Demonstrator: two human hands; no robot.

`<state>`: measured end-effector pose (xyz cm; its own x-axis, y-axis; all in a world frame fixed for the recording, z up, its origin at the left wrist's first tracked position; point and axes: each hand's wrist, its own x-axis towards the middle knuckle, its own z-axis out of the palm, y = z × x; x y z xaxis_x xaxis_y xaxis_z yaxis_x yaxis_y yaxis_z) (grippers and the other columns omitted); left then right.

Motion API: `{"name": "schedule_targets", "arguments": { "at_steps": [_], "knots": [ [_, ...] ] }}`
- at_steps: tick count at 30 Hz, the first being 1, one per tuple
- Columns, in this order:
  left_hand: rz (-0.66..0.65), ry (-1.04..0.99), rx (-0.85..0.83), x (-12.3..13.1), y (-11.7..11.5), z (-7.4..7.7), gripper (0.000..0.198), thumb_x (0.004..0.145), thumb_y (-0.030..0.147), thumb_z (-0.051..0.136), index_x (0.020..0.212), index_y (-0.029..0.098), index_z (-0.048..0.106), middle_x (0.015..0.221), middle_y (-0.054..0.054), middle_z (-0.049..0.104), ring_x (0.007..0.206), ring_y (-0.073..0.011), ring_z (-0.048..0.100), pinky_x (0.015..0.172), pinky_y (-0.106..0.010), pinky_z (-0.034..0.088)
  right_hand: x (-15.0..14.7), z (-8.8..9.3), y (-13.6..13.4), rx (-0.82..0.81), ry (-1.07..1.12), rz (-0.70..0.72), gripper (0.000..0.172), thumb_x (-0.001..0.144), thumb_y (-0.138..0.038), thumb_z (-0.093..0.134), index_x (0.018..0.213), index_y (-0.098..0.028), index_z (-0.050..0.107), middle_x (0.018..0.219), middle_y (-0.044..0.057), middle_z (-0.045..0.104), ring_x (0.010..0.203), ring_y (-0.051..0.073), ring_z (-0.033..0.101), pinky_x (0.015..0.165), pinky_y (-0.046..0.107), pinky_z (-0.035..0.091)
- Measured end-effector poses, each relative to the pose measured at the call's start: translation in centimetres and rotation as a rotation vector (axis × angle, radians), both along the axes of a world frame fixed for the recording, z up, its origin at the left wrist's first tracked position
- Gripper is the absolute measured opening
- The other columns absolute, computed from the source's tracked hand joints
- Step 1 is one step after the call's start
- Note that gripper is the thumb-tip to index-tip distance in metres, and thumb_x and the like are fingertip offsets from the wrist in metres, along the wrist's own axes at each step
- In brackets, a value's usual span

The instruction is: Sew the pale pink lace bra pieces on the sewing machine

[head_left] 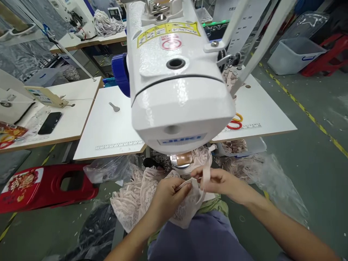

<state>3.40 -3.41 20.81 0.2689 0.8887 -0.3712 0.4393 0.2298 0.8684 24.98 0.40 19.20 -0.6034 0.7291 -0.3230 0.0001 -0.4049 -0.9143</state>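
Over my lap I hold a pale pink lace bra (185, 212), its cup hanging below my fingers. My left hand (170, 194) pinches the upper edge of the cup between thumb and fingers. My right hand (224, 183) is closed on the bra's narrow strap (206, 177), which loops up beside the fingertips. Just beyond both hands is the sewing machine (182, 105), whose white head hides its needle area. More pale pink lace pieces (144, 192) are bunched to the left of my left hand, and some lace lies by the machine's metal plate (181, 161).
The white table (108, 127) carries a small grey metal tool (114, 107) on the left and red-and-yellow scissors (235, 123) on the right. A clear bin (255, 145) of lace pieces sits below its right side. A red stool (49, 186) stands at left.
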Motion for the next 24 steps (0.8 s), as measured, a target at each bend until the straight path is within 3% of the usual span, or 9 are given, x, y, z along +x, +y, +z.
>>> {"name": "schedule_targets", "arguments": {
  "at_steps": [2, 5, 7, 9, 12, 15, 17, 19, 24],
  "knots": [
    [-0.033, -0.012, 0.013, 0.1, 0.2, 0.0, 0.04, 0.088, 0.042, 0.049, 0.056, 0.02, 0.04, 0.054, 0.006, 0.032, 0.053, -0.0097, 0.029, 0.05, -0.024, 0.021, -0.9, 1.0, -0.3, 0.181, -0.097, 0.076, 0.029, 0.079, -0.048, 0.076, 0.074, -0.02, 0.076, 0.092, 0.005, 0.07, 0.09, 0.02, 0.062, 0.08, 0.03, 0.049],
    [-0.03, -0.069, 0.12, 0.5, 0.1, -0.4, 0.039, 0.087, 0.037, 0.056, 0.055, 0.019, 0.043, 0.058, 0.004, 0.04, 0.056, -0.0106, 0.04, 0.051, -0.022, 0.027, -2.0, 1.3, -0.7, 0.331, -0.166, 0.002, 0.032, 0.085, -0.048, 0.069, 0.074, -0.019, 0.077, 0.084, 0.005, 0.071, 0.085, 0.019, 0.062, 0.073, 0.028, 0.048],
    [0.046, -0.126, 0.26, 1.3, -0.5, -1.0, 0.032, 0.087, 0.034, 0.06, 0.061, 0.018, 0.052, 0.074, -0.002, 0.057, 0.073, -0.0146, 0.055, 0.06, -0.022, 0.039, -2.3, 1.0, -0.7, 0.328, -0.116, -0.08, 0.032, 0.084, -0.049, 0.071, 0.076, -0.018, 0.077, 0.08, 0.005, 0.07, 0.079, 0.018, 0.062, 0.071, 0.027, 0.048],
    [0.163, -0.138, 0.39, 2.1, -1.3, -2.1, 0.025, 0.091, 0.032, 0.057, 0.071, 0.018, 0.057, 0.083, -0.004, 0.063, 0.078, -0.0155, 0.059, 0.065, -0.022, 0.045, -2.5, 0.7, -0.3, 0.25, -0.031, -0.156, 0.035, 0.081, -0.052, 0.073, 0.079, -0.017, 0.076, 0.077, 0.004, 0.069, 0.072, 0.016, 0.061, 0.067, 0.026, 0.049],
    [0.294, -0.012, 0.611, 2.6, -2.1, -3.6, 0.017, 0.098, 0.029, 0.049, 0.088, 0.019, 0.058, 0.067, 0.001, 0.06, 0.054, -0.011, 0.055, 0.05, -0.019, 0.041, -2.3, 0.6, 1.1, 0.12, 0.026, -0.199, 0.041, 0.077, -0.057, 0.074, 0.083, -0.017, 0.073, 0.075, 0.003, 0.068, 0.068, 0.014, 0.06, 0.065, 0.026, 0.049],
    [0.112, 0.126, 0.962, 1.5, -1.4, -3.7, 0.024, 0.098, 0.023, 0.048, 0.119, 0.018, 0.059, 0.069, 0.0, 0.066, 0.053, -0.0118, 0.059, 0.051, -0.02, 0.043, -1.7, 1.2, 3.1, 0.095, -0.05, -0.119, 0.048, 0.078, -0.063, 0.069, 0.085, -0.016, 0.071, 0.077, 0.003, 0.067, 0.063, 0.013, 0.058, 0.061, 0.026, 0.049],
    [-0.022, 0.207, 1.079, 0.4, -0.3, -2.9, 0.031, 0.098, 0.016, 0.045, 0.125, 0.019, 0.06, 0.063, 0.001, 0.065, 0.05, -0.0116, 0.058, 0.049, -0.02, 0.042, -1.3, 1.7, 4.5, 0.17, -0.139, -0.054, 0.047, 0.081, -0.063, 0.064, 0.085, -0.017, 0.069, 0.071, 0.002, 0.064, 0.057, 0.012, 0.054, 0.055, 0.026, 0.046],
    [-0.016, 0.245, 1.02, -0.4, 0.8, -1.9, 0.031, 0.097, 0.013, 0.046, 0.12, 0.017, 0.066, 0.064, 0.0, 0.069, 0.049, -0.0111, 0.061, 0.048, -0.019, 0.043, -1.3, 1.9, 5.9, 0.343, -0.257, -0.05, 0.037, 0.084, -0.055, 0.062, 0.08, -0.018, 0.066, 0.065, 0.0, 0.059, 0.055, 0.013, 0.051, 0.054, 0.026, 0.044],
    [0.099, 0.116, 0.616, -0.5, 2.0, 0.2, 0.028, 0.094, 0.018, 0.052, 0.111, 0.017, 0.074, 0.099, -0.007, 0.08, 0.078, -0.0156, 0.076, 0.067, -0.019, 0.058, -3.0, 1.3, 8.9, 0.823, -0.508, -0.19, 0.013, 0.087, -0.033, 0.058, 0.08, -0.023, 0.063, 0.073, 0.002, 0.061, 0.069, 0.019, 0.054, 0.064, 0.032, 0.047]
  ]
}}
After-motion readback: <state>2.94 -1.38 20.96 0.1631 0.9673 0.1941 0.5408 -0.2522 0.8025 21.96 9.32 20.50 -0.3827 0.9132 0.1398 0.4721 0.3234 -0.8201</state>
